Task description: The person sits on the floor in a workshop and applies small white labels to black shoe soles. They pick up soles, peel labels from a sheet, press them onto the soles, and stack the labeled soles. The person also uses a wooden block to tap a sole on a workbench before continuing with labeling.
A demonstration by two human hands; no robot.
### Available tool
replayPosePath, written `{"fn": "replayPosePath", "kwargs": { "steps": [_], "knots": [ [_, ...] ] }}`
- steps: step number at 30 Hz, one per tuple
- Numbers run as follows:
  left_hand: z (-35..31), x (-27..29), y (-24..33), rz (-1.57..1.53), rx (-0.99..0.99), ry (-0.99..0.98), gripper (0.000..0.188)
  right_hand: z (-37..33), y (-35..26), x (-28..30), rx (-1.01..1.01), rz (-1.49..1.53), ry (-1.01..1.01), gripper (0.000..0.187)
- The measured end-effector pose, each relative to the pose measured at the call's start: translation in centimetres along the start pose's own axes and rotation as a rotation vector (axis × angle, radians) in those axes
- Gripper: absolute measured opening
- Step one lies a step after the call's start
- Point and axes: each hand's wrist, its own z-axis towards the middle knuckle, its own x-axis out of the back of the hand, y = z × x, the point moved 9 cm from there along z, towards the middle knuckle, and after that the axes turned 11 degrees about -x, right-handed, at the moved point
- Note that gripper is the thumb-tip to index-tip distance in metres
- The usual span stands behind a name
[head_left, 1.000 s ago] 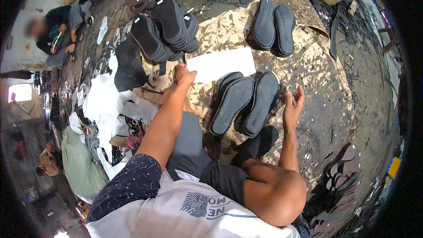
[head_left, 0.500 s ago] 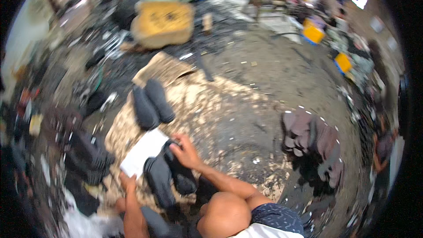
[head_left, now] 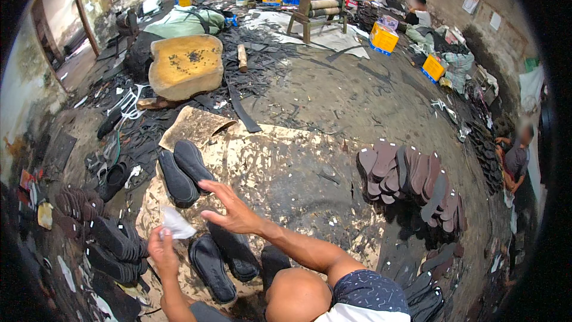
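Observation:
My left hand (head_left: 162,251) pinches a thin white sheet (head_left: 177,223), which is folded and blurred; paper or cloth, I cannot tell. My right hand (head_left: 235,211) is raised with its fingers spread and holds nothing. Below it a pair of black shoe soles lies side by side: the left sole (head_left: 211,271) and the right sole (head_left: 237,253), whose upper end the hand partly hides. Beyond my hands rests a second pair of black soles (head_left: 179,176), near the tips of my right fingers. Under everything spreads a stained, pale mat (head_left: 280,143).
Brown and grey soles (head_left: 411,173) are stacked in a row at the right. More dark stacks (head_left: 116,241) stand at the left. A yellow-topped block (head_left: 186,62) sits beyond the mat, among black scraps. Another person (head_left: 513,161) sits at the far right.
The white sheet, earlier spread out beside the near soles, is now lifted and folded in my left hand. My right hand has come off the near soles. The view has shifted.

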Motion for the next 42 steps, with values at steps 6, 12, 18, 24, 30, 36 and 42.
{"fn": "replayPosePath", "kwargs": {
  "steps": [6, 12, 18, 24, 30, 36, 42],
  "knots": [
    [-0.6, -7.2, 3.9, -0.628, 0.183, -0.083, 0.036, 3.1, -1.1, 0.9, -0.147, 0.257, -0.438, 0.054],
    [-4.9, -11.6, 0.1, -0.845, 0.619, -0.009, 0.033, 4.0, -1.1, 3.2, 0.141, -0.328, -0.061, 0.036],
    [-6.0, -11.7, -4.0, -0.957, 0.685, 0.244, 0.027, -2.1, 3.1, -1.5, -0.239, -0.156, -0.173, 0.021],
    [-6.0, -12.3, -3.6, -0.870, 0.526, 0.177, 0.027, -2.8, 4.7, -3.0, -0.377, -0.118, -0.149, 0.021],
    [-5.8, -11.2, -4.2, -0.603, 0.487, 0.119, 0.027, -2.6, 4.7, -3.7, -0.455, -0.096, -0.199, 0.017],
    [-6.0, -11.1, -4.9, -0.741, 0.569, 0.249, 0.028, -2.9, 4.9, -3.5, -0.422, 0.059, -0.144, 0.018],
    [-6.1, -11.9, -4.4, -0.760, 0.541, 0.232, 0.030, -3.0, 3.6, -4.3, -0.230, -0.100, -0.136, 0.049]
  ]
}}
